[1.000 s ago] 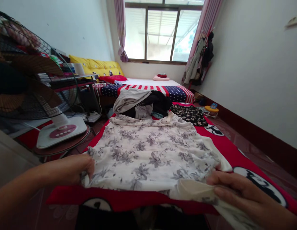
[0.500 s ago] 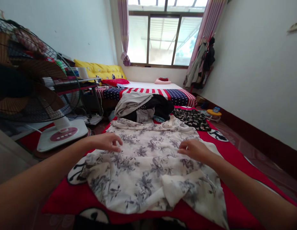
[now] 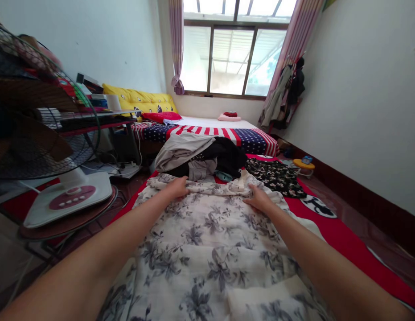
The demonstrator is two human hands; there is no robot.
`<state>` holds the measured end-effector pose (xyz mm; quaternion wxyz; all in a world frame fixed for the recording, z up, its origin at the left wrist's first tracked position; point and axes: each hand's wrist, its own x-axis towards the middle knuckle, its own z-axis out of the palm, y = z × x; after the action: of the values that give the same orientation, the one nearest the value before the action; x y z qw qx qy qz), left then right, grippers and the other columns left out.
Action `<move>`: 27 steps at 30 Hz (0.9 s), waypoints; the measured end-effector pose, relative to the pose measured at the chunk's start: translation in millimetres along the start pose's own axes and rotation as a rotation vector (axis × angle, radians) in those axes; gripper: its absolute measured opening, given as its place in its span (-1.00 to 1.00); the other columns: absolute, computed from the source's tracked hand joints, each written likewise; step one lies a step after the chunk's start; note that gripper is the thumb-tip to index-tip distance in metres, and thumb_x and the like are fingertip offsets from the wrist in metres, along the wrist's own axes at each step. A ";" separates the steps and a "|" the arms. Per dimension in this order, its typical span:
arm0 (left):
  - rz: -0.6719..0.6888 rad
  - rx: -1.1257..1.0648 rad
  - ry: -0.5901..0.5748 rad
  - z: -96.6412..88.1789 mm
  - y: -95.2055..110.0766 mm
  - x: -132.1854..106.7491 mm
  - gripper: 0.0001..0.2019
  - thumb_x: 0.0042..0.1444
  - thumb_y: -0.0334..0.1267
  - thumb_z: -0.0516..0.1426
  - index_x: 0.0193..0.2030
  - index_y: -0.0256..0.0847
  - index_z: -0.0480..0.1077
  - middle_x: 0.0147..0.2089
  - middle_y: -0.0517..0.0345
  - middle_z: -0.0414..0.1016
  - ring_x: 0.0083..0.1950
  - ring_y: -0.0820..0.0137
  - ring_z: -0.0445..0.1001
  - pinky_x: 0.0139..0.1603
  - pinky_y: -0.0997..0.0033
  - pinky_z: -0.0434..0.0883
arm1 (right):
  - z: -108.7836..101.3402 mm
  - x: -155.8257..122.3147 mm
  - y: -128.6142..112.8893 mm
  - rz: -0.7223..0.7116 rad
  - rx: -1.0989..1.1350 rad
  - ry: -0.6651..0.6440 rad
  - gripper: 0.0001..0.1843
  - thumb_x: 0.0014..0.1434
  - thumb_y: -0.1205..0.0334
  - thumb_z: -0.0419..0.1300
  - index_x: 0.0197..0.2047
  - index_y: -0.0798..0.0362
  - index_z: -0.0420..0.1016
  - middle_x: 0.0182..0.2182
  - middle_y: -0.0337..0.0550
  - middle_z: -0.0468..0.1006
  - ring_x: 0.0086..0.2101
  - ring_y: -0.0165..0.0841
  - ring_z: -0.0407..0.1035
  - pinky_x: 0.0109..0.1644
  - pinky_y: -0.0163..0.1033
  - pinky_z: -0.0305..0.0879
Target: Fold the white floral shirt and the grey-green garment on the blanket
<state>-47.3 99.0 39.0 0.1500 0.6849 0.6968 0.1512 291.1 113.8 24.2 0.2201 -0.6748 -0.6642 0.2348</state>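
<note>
A white blouse [image 3: 207,236] with grey flower print lies spread in front of me, its far edge folded into a loose band. My left hand [image 3: 178,187] is at the left part of that far edge, fingers curled on the cloth. At the right part, beside the bunched collar area, my right hand [image 3: 259,198] touches the fabric with thumb and fingers apart. Just beyond the blouse is a heap of grey and black clothes [image 3: 207,154]. A black floral garment [image 3: 274,176] lies flat to the right of the heap.
Under the clothes is a red cover [image 3: 347,240] with black-and-white patches. To the left, a fan [image 3: 65,196] stands on a round stool. A bed [image 3: 207,133] with a stars-and-stripes cover is at the back. A small yellow stool [image 3: 303,164] stands near the right wall.
Both hands have moved forward from above the blouse's middle to its far edge. My view has shifted closer over the blouse.
</note>
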 end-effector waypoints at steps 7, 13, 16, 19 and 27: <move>-0.107 -0.240 0.084 6.4 3.3 15.9 -0.65 0.16 -0.45 -0.09 0.09 -0.35 0.21 -0.36 -0.01 0.57 -0.43 0.35 0.57 -0.44 0.46 0.45 | 3.9 11.3 -6.9 0.061 0.226 0.003 -0.95 0.03 0.28 0.20 -0.41 0.07 0.41 -0.72 -0.21 0.45 -0.71 -0.34 0.33 -0.59 -0.28 0.28; 0.036 -0.257 0.561 9.0 10.2 10.1 -0.81 0.18 -0.32 -0.05 -0.12 -0.25 0.31 -0.19 -0.02 0.53 -0.13 0.28 0.53 -0.04 0.27 0.43 | -5.5 12.2 -20.7 -0.082 0.388 0.314 -0.84 0.10 0.17 0.16 -0.25 0.04 0.40 -0.46 -0.09 0.59 -0.46 -0.24 0.49 -0.36 -0.21 0.40; 0.218 -0.180 0.519 25.4 7.5 8.4 -0.77 0.18 -0.23 -0.01 -0.09 -0.28 0.32 -0.08 -0.09 0.48 0.02 0.22 0.46 0.12 0.22 0.33 | 0.5 8.7 -20.4 -0.163 0.224 0.453 -0.82 0.13 0.17 0.13 -0.21 0.06 0.42 -0.40 -0.05 0.58 -0.34 -0.19 0.50 -0.17 -0.15 0.38; 0.408 -0.029 0.288 43.6 0.8 8.1 -0.54 0.17 -0.11 0.06 0.13 -0.34 0.27 0.29 -0.22 0.21 0.32 0.09 0.19 0.31 0.13 0.16 | 17.9 2.2 -10.3 -0.178 0.026 0.419 -0.64 0.14 0.22 0.10 0.01 0.13 0.36 -0.19 0.10 0.58 -0.17 -0.09 0.47 -0.02 -0.06 0.32; 0.563 0.048 0.149 44.8 28.5 -30.2 -0.66 0.26 -0.16 -0.03 0.02 -0.16 0.48 0.29 0.00 0.29 0.25 0.20 0.32 0.27 0.21 0.26 | 36.0 -20.4 0.6 -0.561 0.031 0.393 -0.64 0.10 0.33 0.08 0.00 0.12 0.40 -0.03 0.09 0.47 0.02 -0.10 0.33 0.16 0.01 0.22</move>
<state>-2.2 69.6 10.2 0.0343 0.8418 0.4918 0.2199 269.5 92.9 -4.2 0.4101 -0.4946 -0.7652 0.0407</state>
